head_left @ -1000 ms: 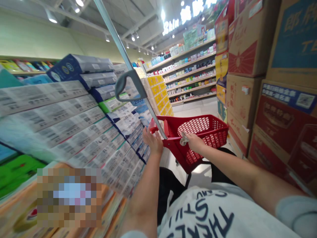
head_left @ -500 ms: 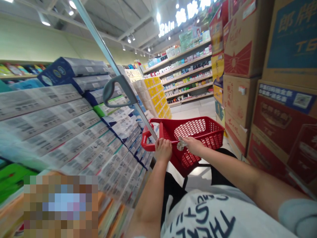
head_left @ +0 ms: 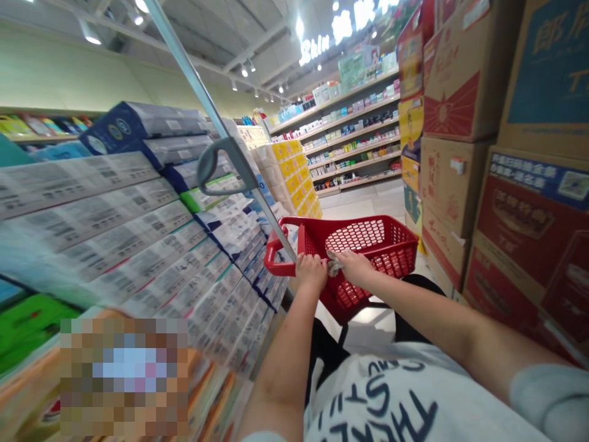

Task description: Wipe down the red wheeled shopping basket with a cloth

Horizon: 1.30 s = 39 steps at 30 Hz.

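Observation:
A red plastic shopping basket (head_left: 401, 245) with perforated sides is in front of my body, its long pull handle (head_left: 232, 161) slanting up to the left. My left hand (head_left: 313, 271) is closed over the near rim, beside the foot of the handle. Just to its right, my right hand (head_left: 355, 267) pinches a crumpled greyish-white rag (head_left: 334, 265) against the same rim. The rag lies between the two hands, close to the left fingers. Most of the basket's inside shows no goods, though part of its floor is hidden.
Stacked white packs (head_left: 138, 245) line the left side, with yellow-and-white packs (head_left: 294, 175) beyond. Tall cardboard cartons (head_left: 453, 184) stand close on the right. Goods-filled shelves (head_left: 354, 132) stand at the back. A pixelated patch covers something at lower left.
My left hand has slid slightly right along the rim, and my right hand with the rag has come closer to it. The view has shifted a little.

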{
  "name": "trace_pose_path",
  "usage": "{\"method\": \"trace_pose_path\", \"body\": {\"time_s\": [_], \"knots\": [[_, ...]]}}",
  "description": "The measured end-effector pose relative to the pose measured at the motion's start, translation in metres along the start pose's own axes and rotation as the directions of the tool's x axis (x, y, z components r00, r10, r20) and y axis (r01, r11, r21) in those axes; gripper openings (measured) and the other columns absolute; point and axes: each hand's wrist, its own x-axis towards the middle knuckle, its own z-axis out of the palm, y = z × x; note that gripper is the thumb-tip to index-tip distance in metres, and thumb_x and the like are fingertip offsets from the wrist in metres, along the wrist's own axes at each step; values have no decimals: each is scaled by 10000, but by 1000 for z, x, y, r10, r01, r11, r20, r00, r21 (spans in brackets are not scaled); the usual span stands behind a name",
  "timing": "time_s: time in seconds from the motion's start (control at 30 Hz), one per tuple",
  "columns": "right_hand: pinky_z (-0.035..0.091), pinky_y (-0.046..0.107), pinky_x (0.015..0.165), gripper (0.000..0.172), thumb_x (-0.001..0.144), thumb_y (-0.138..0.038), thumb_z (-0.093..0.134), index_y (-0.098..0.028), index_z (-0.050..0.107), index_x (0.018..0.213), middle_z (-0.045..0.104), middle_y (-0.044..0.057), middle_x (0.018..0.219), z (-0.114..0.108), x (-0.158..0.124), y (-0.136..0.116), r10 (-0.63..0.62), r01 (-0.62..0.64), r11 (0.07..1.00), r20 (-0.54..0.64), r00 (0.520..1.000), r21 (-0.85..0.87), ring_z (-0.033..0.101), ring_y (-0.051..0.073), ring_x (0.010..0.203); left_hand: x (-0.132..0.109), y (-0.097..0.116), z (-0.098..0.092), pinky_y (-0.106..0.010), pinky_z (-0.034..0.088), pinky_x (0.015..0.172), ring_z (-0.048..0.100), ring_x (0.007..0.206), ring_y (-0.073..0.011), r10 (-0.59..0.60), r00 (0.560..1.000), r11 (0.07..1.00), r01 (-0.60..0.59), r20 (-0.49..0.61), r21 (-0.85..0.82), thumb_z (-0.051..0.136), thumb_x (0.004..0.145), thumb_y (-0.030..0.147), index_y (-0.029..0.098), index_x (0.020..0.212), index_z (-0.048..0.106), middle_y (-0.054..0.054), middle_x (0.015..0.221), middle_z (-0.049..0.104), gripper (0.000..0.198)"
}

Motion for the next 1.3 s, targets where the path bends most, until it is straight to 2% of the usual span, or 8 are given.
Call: {"method": "trace_pose_path", "body": {"time_s": [0.2,0.4,0.53,0.63,0.83,1.0,1.2,1.3], "knots": [[333,375,925,538,848,-161,439,-218,436,1384,538,108,1323,-3,-3,9,-4,3,999,-16,1000,-45,442,242,1220,2,-1,-4,-386,240,1051,582,952,-226,0,998,1000,2,57,-31,390,942,382,155,911,686,-122,902,674,375],[340,370,905,499,830,-157,457,-237,505,1320,579,100,1261,-2,-1,17,109,-109,993,-26,994,-36,477,249,1162,5,1,0,-384,228,1065,568,986,-226,-11,997,1000,11,80,-7,374,953,386,169,940,677,-112,927,667,373],[337,354,926,521,847,-177,458,-233,466,1365,566,93,1280,6,4,5,-30,31,999,-77,997,11,474,235,1156,12,0,0,-379,225,1057,590,968,-223,20,989,1000,-21,145,2,344,962,330,142,954,673,-124,931,680,379],[334,336,938,549,851,-155,450,-242,437,1392,552,78,1295,12,3,14,-115,119,992,-107,988,39,478,209,1162,15,-1,-5,-367,259,1015,612,930,-221,64,976,998,-66,206,2,339,964,343,131,952,672,-131,921,690,395],[344,348,918,513,841,-180,477,-237,494,1351,576,89,1236,12,4,24,10,-6,999,-85,996,43,495,232,1131,12,9,-11,-444,233,1014,583,987,-272,39,974,999,-42,223,10,374,944,432,136,1011,658,-157,988,666,416],[334,345,935,558,855,-181,459,-252,428,1408,550,84,1285,10,5,18,-79,83,995,-67,995,53,478,218,1152,9,15,-8,-515,182,1036,542,1041,-293,25,970,1000,-27,243,6,430,915,422,205,1123,616,-119,1064,638,354],[340,349,930,502,853,-186,452,-234,489,1351,580,83,1235,12,4,25,-3,4,1000,-73,997,17,498,220,1114,10,12,-5,-486,208,1020,530,1036,-293,36,974,999,-34,226,-12,477,896,402,198,1047,630,-117,1046,636,296],[338,348,945,483,868,-208,437,-222,490,1349,583,79,1238,13,5,21,-68,70,997,-85,994,22,488,222,1126,11,11,-4,-472,231,997,532,1028,-289,23,972,1000,-19,232,-18,446,911,367,197,1086,625,-129,1044,637,303]]}}
